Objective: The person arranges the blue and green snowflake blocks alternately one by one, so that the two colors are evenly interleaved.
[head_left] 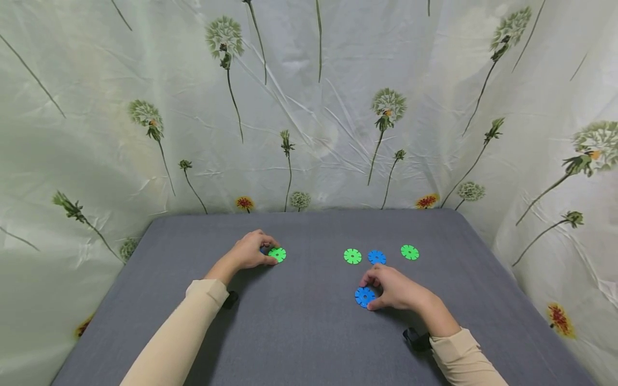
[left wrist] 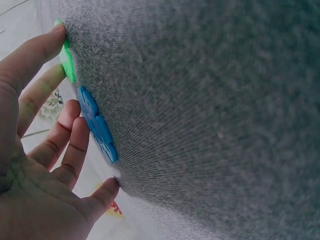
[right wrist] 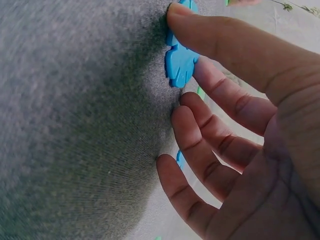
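Observation:
On the left, my left hand (head_left: 248, 251) pinches a slotted green plastic disc (head_left: 274, 254) at its edges between thumb and index finger, down at the tabletop. A blue slotted disc (left wrist: 95, 122) lies beside it, close to the other fingers and mostly covered by the hand in the head view. Nearer the front, my right hand (head_left: 398, 289) holds another blue slotted disc (head_left: 361, 296) by its edges between thumb and index finger. Its remaining fingers are spread loosely over the cloth in the right wrist view.
Behind the right hand lie a green disc (head_left: 348, 256), a blue disc (head_left: 373, 256) and another green disc (head_left: 406, 252), in a loose row. Grey cloth (head_left: 299, 332) covers the table. A flower-printed curtain (head_left: 328, 161) hangs along its back edge.

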Action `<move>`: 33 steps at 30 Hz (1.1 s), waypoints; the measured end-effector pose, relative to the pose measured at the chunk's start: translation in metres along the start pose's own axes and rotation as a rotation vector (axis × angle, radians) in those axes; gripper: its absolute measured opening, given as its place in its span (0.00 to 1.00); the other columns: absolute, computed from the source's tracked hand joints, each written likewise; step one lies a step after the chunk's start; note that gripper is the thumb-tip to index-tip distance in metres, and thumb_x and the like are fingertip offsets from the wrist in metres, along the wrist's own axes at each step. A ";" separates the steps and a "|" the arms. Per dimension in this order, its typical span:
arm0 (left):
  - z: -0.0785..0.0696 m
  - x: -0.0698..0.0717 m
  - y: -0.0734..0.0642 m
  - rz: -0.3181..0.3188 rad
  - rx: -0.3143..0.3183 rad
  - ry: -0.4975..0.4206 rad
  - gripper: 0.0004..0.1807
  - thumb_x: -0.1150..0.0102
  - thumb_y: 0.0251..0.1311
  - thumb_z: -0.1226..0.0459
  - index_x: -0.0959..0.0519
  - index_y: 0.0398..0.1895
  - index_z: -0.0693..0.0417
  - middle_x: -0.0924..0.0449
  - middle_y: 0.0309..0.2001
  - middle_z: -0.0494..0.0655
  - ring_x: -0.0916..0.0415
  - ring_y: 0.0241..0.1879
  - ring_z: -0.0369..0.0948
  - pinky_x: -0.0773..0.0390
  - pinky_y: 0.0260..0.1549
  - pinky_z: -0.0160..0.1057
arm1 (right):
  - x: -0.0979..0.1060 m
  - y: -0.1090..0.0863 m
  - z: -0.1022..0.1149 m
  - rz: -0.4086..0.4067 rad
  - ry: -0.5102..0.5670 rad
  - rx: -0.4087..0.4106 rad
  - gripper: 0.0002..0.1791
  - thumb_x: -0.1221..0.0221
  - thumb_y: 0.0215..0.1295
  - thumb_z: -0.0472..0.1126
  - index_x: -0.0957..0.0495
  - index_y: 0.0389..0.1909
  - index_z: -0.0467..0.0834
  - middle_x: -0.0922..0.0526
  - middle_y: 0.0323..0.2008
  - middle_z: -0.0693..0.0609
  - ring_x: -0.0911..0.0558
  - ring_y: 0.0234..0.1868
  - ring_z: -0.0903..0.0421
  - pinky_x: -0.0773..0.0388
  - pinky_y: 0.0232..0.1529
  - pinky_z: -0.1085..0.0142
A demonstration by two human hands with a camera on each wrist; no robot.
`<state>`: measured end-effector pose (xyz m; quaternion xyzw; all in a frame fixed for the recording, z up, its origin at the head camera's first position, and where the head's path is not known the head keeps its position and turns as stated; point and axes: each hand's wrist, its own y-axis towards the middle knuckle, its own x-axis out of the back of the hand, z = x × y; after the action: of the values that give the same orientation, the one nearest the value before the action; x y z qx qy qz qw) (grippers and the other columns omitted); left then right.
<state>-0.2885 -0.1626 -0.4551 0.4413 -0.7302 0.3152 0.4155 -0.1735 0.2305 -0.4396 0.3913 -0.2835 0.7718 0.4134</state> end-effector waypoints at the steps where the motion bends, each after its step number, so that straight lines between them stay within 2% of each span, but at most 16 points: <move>1: -0.001 0.000 0.000 0.001 0.003 0.002 0.21 0.20 0.61 0.54 0.11 0.57 0.42 0.20 0.57 0.53 0.20 0.58 0.53 0.20 0.56 0.61 | 0.000 0.001 -0.001 0.002 0.006 0.010 0.22 0.16 0.52 0.40 0.16 0.45 0.45 0.19 0.43 0.54 0.21 0.45 0.59 0.20 0.50 0.62; 5: -0.001 0.000 0.000 0.001 0.007 0.008 0.21 0.20 0.61 0.53 0.11 0.58 0.42 0.20 0.57 0.53 0.20 0.59 0.53 0.21 0.56 0.62 | -0.001 0.001 -0.001 0.012 0.068 0.028 0.23 0.17 0.52 0.37 0.21 0.44 0.45 0.20 0.38 0.55 0.23 0.40 0.61 0.22 0.44 0.67; 10: 0.000 -0.001 0.000 0.001 0.011 0.007 0.21 0.21 0.62 0.53 0.11 0.58 0.42 0.20 0.57 0.53 0.20 0.59 0.53 0.21 0.56 0.63 | -0.002 -0.002 -0.001 0.025 0.138 0.000 0.25 0.19 0.55 0.36 0.25 0.45 0.46 0.23 0.35 0.54 0.25 0.36 0.61 0.26 0.38 0.69; 23: 0.000 -0.001 0.000 -0.003 0.015 -0.009 0.21 0.20 0.61 0.53 0.11 0.57 0.41 0.20 0.57 0.54 0.19 0.59 0.54 0.21 0.57 0.63 | -0.001 -0.003 -0.005 0.027 0.155 0.033 0.29 0.18 0.52 0.38 0.22 0.52 0.45 0.22 0.35 0.53 0.26 0.36 0.61 0.28 0.37 0.70; 33: 0.001 -0.002 0.001 -0.003 0.033 -0.015 0.21 0.20 0.61 0.53 0.10 0.57 0.41 0.21 0.58 0.53 0.20 0.60 0.54 0.21 0.59 0.62 | -0.001 -0.002 -0.004 0.050 0.139 0.022 0.27 0.18 0.54 0.37 0.17 0.54 0.43 0.20 0.39 0.55 0.25 0.39 0.61 0.25 0.40 0.70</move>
<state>-0.2887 -0.1623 -0.4572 0.4515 -0.7274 0.3235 0.4030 -0.1732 0.2344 -0.4422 0.3342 -0.2553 0.8103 0.4081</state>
